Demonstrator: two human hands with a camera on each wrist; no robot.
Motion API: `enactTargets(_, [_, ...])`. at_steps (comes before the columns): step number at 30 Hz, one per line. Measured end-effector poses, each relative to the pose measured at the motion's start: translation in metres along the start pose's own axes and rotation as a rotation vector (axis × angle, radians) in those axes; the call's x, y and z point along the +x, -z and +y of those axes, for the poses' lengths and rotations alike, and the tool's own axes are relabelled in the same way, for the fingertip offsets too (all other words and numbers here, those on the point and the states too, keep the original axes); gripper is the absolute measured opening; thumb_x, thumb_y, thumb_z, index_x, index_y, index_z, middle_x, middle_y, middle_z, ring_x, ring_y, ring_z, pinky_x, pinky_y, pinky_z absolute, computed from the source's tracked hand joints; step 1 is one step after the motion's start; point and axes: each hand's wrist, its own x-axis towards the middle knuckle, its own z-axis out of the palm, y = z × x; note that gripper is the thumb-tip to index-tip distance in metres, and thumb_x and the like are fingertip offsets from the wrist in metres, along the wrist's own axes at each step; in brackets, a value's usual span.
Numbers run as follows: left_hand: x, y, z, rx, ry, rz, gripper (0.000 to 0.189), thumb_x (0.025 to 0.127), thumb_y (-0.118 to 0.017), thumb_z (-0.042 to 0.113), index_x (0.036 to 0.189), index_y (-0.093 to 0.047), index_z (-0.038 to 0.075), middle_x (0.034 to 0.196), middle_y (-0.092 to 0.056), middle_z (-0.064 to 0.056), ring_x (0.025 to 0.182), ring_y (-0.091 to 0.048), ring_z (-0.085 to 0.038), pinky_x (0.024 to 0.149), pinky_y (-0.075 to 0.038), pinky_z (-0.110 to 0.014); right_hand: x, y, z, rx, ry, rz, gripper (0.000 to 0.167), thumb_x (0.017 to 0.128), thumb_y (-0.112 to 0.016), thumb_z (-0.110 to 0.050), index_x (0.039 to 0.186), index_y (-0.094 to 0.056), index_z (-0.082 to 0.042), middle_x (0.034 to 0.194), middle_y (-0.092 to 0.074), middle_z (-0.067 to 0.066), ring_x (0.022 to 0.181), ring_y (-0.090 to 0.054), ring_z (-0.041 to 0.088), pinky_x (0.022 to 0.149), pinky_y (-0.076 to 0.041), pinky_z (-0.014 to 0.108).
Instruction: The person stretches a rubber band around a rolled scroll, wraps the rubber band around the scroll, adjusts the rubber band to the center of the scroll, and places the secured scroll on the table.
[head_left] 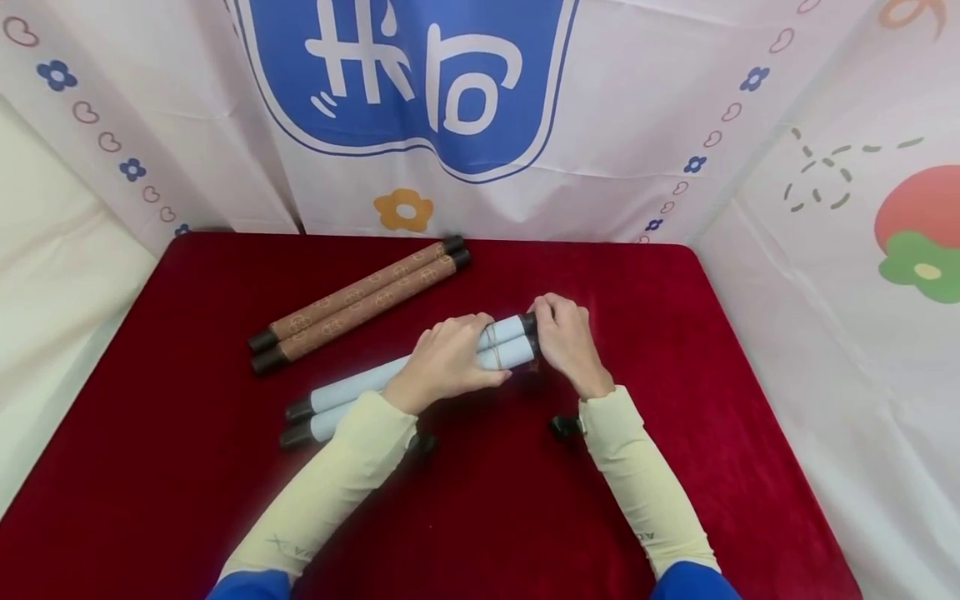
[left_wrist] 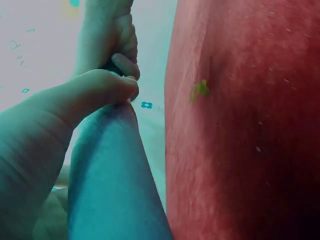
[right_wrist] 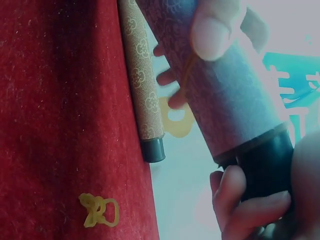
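Two light blue scrolls [head_left: 360, 385] with black end caps lie side by side, slanting up to the right and seemingly raised off the cloth at that end. My left hand [head_left: 447, 360] grips the pair near the right end, thumb below and fingers over the top. Beside its thumb a thin rubber band [head_left: 496, 357] runs round both scrolls. At the far right my right hand [head_left: 564, 340] holds the black end caps [right_wrist: 265, 165] with curled fingers. The right wrist view shows the patterned scroll surface [right_wrist: 240, 105] close up, the left thumb pressing near the band.
Two brown patterned scrolls [head_left: 360, 292] with black ends lie together behind, on the red cloth [head_left: 480, 517] of the table. Yellow rubber bands [right_wrist: 100, 210] lie loose on the cloth. A white printed curtain [head_left: 622, 83] stands behind the table.
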Motion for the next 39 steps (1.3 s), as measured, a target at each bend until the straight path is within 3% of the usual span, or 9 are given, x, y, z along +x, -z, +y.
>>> enactTargets(6, [0.011,-0.004,0.006,-0.063,-0.067,-0.025,0.07,0.086,-0.08,0.057,0.133,-0.061,0.009,0.1,-0.068,-0.004,0.08,-0.063,-0.017,0.064,-0.056,-0.032,0.0,0.003,0.0,0.0,0.021,-0.003,0.037,0.109,-0.045,-0.028,0.093,-0.073,-0.011,0.089,-0.074,0.008,0.079,-0.062,0.024,0.068,-0.05,0.036])
enactTargets(13, [0.005,0.0,-0.001,-0.101,-0.045,-0.049,0.067,0.085,-0.084,0.053,0.13,-0.066,0.007,0.102,-0.071,-0.005,0.083,-0.065,-0.016,0.071,-0.057,-0.031,0.002,0.004,0.003,0.013,0.021,0.007,0.036,0.11,-0.047,-0.025,0.093,-0.074,-0.01,0.086,-0.074,0.01,0.073,-0.06,0.025,0.063,-0.048,0.037])
enactTargets(19, [-0.003,0.01,-0.007,-0.071,-0.015,-0.06,0.072,0.081,-0.086,0.057,0.13,-0.067,0.007,0.103,-0.073,-0.004,0.083,-0.066,-0.016,0.073,-0.058,-0.032,0.002,0.003,0.003,0.005,0.035,0.007,0.037,0.11,-0.045,-0.027,0.096,-0.074,-0.009,0.089,-0.075,0.01,0.076,-0.062,0.024,0.065,-0.048,0.035])
enactTargets(24, [0.003,0.008,-0.001,-0.089,-0.051,-0.057,0.078,0.084,-0.081,0.061,0.138,-0.062,0.008,0.108,-0.071,-0.004,0.087,-0.065,-0.016,0.074,-0.058,-0.032,0.001,0.003,0.003,0.01,0.044,0.016,0.036,0.11,-0.045,-0.026,0.096,-0.073,-0.008,0.089,-0.074,0.01,0.075,-0.062,0.025,0.065,-0.048,0.036])
enactTargets(29, [0.008,0.003,0.003,-0.102,-0.066,-0.057,0.072,0.086,-0.082,0.058,0.136,-0.063,0.009,0.108,-0.071,-0.004,0.087,-0.065,-0.016,0.075,-0.058,-0.033,0.001,0.006,0.003,0.018,0.042,0.016,0.036,0.11,-0.045,-0.025,0.096,-0.073,-0.008,0.088,-0.073,0.01,0.074,-0.059,0.024,0.065,-0.046,0.036])
enactTargets(39, [-0.007,0.014,-0.011,-0.094,-0.012,-0.076,0.071,0.082,-0.086,0.054,0.132,-0.067,0.007,0.108,-0.073,-0.004,0.088,-0.067,-0.016,0.079,-0.059,-0.034,0.001,0.006,0.004,0.053,0.049,0.002,0.036,0.111,-0.045,-0.026,0.097,-0.072,-0.008,0.088,-0.071,0.012,0.073,-0.058,0.026,0.064,-0.046,0.037])
